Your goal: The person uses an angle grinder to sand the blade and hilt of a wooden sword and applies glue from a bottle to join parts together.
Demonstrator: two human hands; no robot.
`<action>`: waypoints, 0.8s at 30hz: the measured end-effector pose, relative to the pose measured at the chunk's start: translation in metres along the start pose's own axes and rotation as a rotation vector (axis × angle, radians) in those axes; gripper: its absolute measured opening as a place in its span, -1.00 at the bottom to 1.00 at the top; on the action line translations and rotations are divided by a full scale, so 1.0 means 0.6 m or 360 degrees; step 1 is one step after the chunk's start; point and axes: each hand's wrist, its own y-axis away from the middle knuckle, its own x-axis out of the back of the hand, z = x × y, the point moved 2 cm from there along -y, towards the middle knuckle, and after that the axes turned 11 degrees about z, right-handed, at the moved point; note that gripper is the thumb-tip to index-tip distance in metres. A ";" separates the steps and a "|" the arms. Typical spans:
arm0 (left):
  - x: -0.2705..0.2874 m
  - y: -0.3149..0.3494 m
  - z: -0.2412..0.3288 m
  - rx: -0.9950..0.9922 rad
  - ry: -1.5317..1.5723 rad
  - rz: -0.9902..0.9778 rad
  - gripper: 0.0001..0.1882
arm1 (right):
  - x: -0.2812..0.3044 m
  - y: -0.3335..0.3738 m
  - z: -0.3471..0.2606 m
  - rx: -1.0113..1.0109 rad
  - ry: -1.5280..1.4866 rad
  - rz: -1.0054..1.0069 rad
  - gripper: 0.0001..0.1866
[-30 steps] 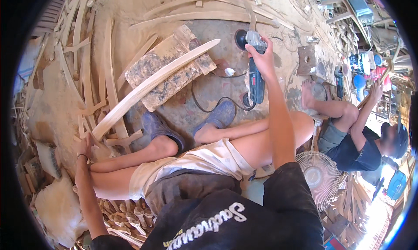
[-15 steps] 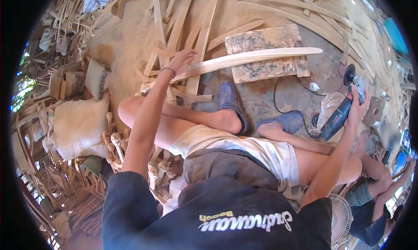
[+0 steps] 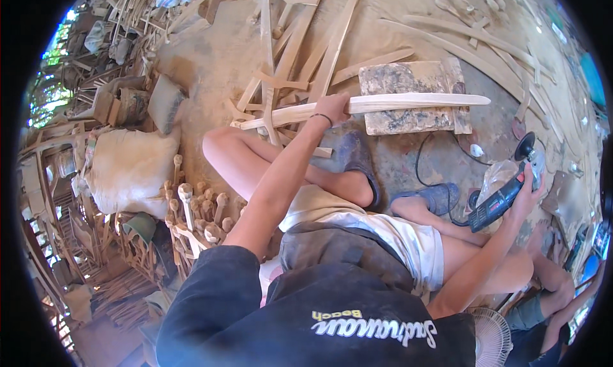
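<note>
While the left hand (image 3: 333, 109) wraps the pale curved wooden strip (image 3: 418, 101) partway along, fingers folded together over it, tips hidden, the right hand (image 3: 527, 187) holds the blue-black angle grinder (image 3: 497, 204) out to the side. Right fingers curl around its body near the head; their exact spacing can't be told. Strip location: right-hand stretch across the worn block (image 3: 383, 81), far end overhanging, near end over loose wood pieces (image 3: 283, 83) by the left knee. Grinder's disc (image 3: 525, 146) faces up, well apart from the strip. Cord (image 3: 417, 166) loops on the floor near the blue clogs (image 3: 440, 198). Fan (image 3: 492, 343) at lower right, co-worker's leg (image 3: 554, 279) just beyond.
</note>
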 end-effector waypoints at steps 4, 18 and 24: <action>-0.006 0.004 -0.003 0.0013 0.0043 0.0026 -0.61 | 0.000 0.002 -0.001 0.0023 0.0044 0.0060 -0.13; 0.008 -0.011 0.042 0.0126 0.0252 0.0019 -0.37 | 0.026 0.006 -0.019 -0.0044 0.0027 0.0191 -0.42; 0.007 0.048 -0.015 0.0098 0.0573 -0.0107 -0.46 | -0.003 0.012 -0.006 -0.0051 0.0068 0.0167 -0.14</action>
